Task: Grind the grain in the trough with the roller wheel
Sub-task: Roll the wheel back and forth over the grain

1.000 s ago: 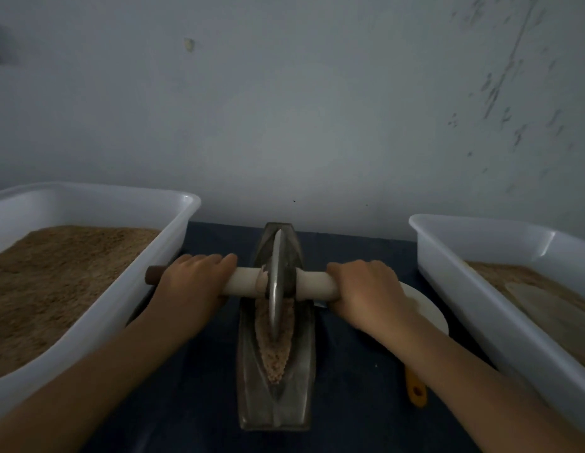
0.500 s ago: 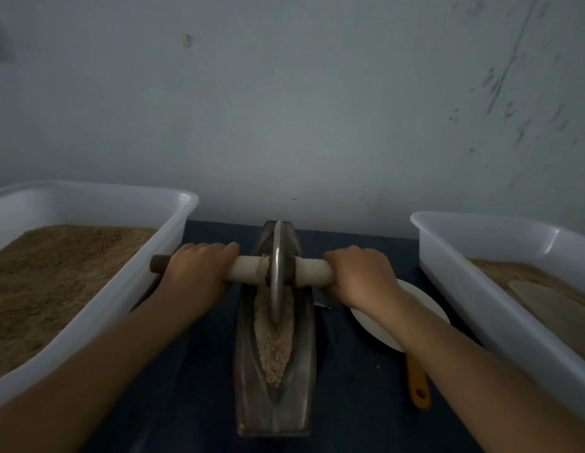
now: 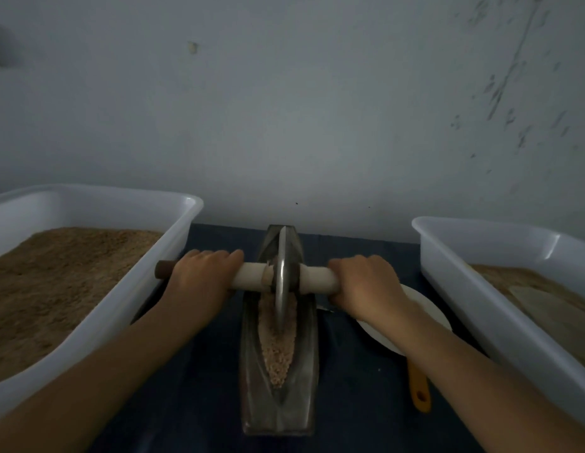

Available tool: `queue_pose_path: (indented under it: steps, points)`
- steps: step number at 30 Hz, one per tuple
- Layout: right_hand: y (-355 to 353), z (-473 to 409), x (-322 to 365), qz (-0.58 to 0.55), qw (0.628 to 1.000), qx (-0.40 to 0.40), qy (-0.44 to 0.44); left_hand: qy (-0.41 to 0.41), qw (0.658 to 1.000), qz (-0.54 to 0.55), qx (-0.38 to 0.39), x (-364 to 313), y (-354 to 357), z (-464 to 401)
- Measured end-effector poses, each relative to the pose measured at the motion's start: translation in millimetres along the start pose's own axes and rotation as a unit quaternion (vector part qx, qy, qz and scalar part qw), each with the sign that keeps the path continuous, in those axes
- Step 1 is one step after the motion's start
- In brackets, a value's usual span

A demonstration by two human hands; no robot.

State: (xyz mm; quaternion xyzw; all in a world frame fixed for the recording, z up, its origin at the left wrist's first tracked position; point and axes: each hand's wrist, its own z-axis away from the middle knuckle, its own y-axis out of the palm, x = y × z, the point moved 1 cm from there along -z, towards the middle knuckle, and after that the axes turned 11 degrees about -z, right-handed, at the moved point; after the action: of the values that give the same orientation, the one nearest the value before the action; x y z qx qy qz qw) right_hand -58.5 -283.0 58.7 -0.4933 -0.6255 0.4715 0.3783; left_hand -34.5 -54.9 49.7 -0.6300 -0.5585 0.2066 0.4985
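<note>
Your left hand point(image 3: 199, 276) and right hand point(image 3: 366, 286) each grip the roller wheel point(image 3: 281, 279) axle, fingers curled over it. Wheel stands upright in the trough's point(image 3: 278, 407) far half. Grain point(image 3: 278, 351) lies along the groove nearer you.

A plain, dim workroom for hand-milling grain, more a small workshop than a home kitchen. A bare, scuffed plaster wall point(image 3: 317, 109) stands at the far side of a bench spread with dark blue cloth point(image 3: 356, 387). White plastic tubs point(image 3: 173, 253) of brown ground meal sit left and right, and a boat-shaped metal grinding trough point(image 3: 279, 410) with grain lies between them.
</note>
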Motion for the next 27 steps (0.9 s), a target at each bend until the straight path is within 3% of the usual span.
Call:
queue_pose_path:
  steps: [9,22,27]
  points:
    - [-31,52,20,-0.017,0.997,0.075,-0.015,0.048,0.999,0.016,0.006,0,-30,44]
    - [-2,-33,-4,0.010,0.999,-0.003,0.036,-0.042,0.999,-0.014,-0.001,2,11,-33]
    - [3,-40,-8,-0.005,0.999,-0.010,0.041,-0.042,0.999,-0.025,-0.003,2,12,-44]
